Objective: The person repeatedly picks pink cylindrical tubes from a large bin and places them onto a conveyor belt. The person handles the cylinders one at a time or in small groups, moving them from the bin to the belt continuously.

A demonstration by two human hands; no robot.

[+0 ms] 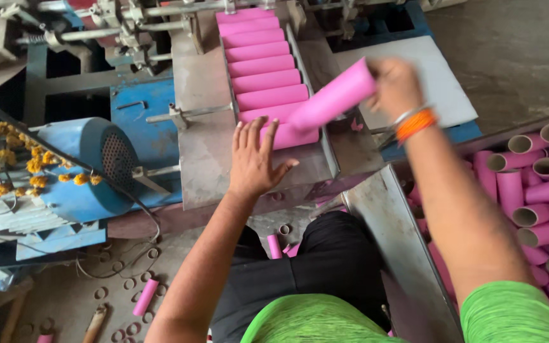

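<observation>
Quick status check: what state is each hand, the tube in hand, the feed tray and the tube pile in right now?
Right hand: raised, gripping a pink tube, blurred.
Pink tube: held tilted above the tray's near end.
Left hand: open, fingers spread, flat against the nearest tube in the tray.
Feed tray: filled with a row of pink tubes lying crosswise.
Tube pile: loose hollow tubes, heaped at the right.

Right hand [394, 86] holds pink tube [333, 101]; left hand [253, 159] flat on tube row [263, 67]
</observation>
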